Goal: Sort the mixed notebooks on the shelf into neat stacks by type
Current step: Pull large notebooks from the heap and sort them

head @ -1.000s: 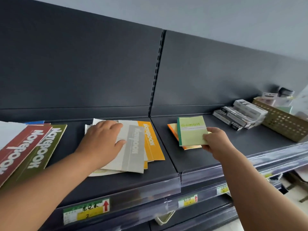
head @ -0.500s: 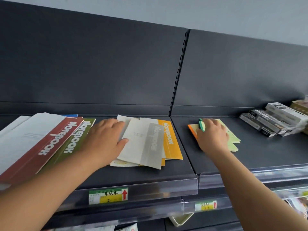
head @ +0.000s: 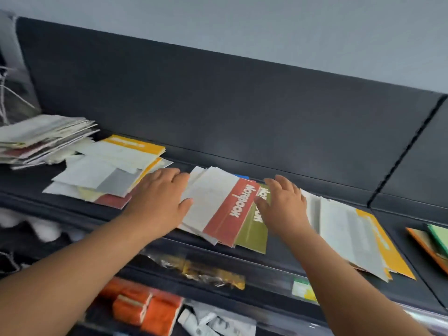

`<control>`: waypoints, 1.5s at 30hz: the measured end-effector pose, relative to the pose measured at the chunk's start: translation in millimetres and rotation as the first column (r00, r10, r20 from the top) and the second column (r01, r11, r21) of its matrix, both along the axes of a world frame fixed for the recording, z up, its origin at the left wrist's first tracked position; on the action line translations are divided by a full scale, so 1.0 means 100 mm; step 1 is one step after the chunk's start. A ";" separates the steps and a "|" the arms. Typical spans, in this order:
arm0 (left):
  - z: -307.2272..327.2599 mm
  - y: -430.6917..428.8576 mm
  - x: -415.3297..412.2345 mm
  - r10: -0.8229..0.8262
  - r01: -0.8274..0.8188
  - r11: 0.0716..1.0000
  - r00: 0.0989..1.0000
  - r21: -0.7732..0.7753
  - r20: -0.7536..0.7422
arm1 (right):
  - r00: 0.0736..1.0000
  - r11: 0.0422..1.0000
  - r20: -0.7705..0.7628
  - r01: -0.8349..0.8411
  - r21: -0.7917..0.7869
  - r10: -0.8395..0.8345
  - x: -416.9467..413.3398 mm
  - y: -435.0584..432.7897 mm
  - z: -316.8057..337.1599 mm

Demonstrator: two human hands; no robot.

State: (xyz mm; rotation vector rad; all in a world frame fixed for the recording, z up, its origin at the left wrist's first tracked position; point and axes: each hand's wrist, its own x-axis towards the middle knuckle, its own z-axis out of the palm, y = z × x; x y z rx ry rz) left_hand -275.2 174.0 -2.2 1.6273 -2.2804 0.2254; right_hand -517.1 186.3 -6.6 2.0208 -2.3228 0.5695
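The mixed notebooks lie in loose heaps along the dark shelf [head: 24, 183]. In the middle, near the front edge, sits a fanned pile: a white-covered notebook with a red band [head: 231, 210] printed "Notebook" in white, and under it, sticking out to the right, an olive-green notebook [head: 253, 235] with the same lettering. A sliver of blue shows at the pile's back edge.

The left hand [head: 158, 202] lies flat on the left side of this pile, fingers straight and close together, thumb splayed onto the white cover. The right hand [head: 283, 209] rests palm down on the green notebook, fingers spread apart.

Toward the left end lies an untidy heap of white, grey and yellow-banded notebooks [head: 116, 163], and beyond it a taller stack of pale covers [head: 43, 138]. To the right lie white notebooks with an orange band [head: 358, 241], then small green and orange ones [head: 436, 241] at the right edge of view.
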 end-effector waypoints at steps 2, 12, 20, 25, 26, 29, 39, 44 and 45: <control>-0.01 0.01 0.48 0.041 -0.041 0.999 0.999 -0.008 -0.003 | 0.999 0.999 0.006 -0.048 -0.005 0.049 0.50 -0.08 0.00; -0.01 -0.07 2.21 0.213 -0.213 0.977 0.977 0.030 0.031 | 0.972 0.972 0.038 -0.233 0.041 0.232 2.26 -0.41 -0.04; -0.05 -0.38 2.66 0.238 -0.236 0.970 0.971 0.060 -0.033 | 0.963 0.959 0.025 -0.269 0.088 0.268 2.81 -0.98 -0.04; -0.07 -0.69 2.81 0.258 -0.256 0.964 0.966 0.069 -0.020 | 0.945 0.939 -0.005 -0.324 0.116 0.327 3.05 -1.53 -0.11; -0.07 -0.76 2.83 0.263 -0.261 0.962 0.965 0.080 -0.020 | 0.941 0.933 -0.013 -0.335 0.132 0.339 3.09 -1.65 -0.13; -0.08 -0.97 2.86 0.262 -0.259 0.961 0.965 0.100 -0.017 | 0.934 0.915 -0.049 -0.334 0.228 0.353 3.15 -1.97 -0.21; -0.15 -1.45 2.87 0.143 -0.140 0.987 0.989 0.076 -0.045 | 0.876 0.881 -0.209 -0.365 0.300 0.434 3.17 -2.34 -0.25; -0.08 -1.74 2.99 0.056 -0.051 0.997 0.995 0.066 -0.079 | 0.864 0.943 -0.380 -0.281 0.180 0.330 3.28 -2.33 -0.29; -0.05 -1.78 3.00 0.044 -0.038 0.997 0.995 0.065 -0.094 | 0.882 0.956 -0.369 -0.262 0.136 0.294 3.27 -2.33 -0.27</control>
